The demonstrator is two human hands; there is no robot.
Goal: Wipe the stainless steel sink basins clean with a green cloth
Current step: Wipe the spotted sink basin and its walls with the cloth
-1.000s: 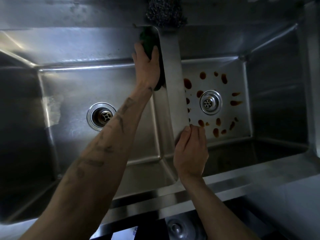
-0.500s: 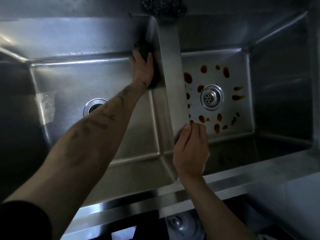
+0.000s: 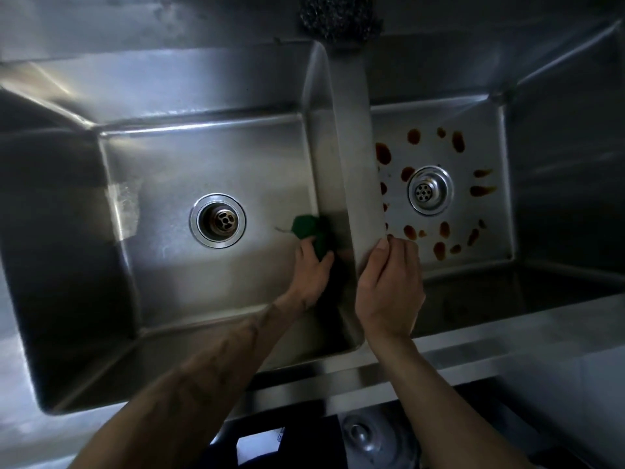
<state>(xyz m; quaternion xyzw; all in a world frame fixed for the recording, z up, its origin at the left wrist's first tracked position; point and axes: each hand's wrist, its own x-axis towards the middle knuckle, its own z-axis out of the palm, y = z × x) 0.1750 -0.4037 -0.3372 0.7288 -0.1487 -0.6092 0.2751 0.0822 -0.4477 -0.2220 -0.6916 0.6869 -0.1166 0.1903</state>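
Just left of the divider [image 3: 351, 147], the green cloth [image 3: 308, 230] was held in curled fingers of the left hand [image 3: 313, 274]; brown stains [image 3: 410, 232] lay right of it, nearer the right hand [image 3: 389, 286], fingers curled over its edge.

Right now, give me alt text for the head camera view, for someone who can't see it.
A person's left hand holds a green cloth against the right wall of the left sink basin, while the right hand holds the divider between basins. Reddish-brown stains ring the right basin's drain.
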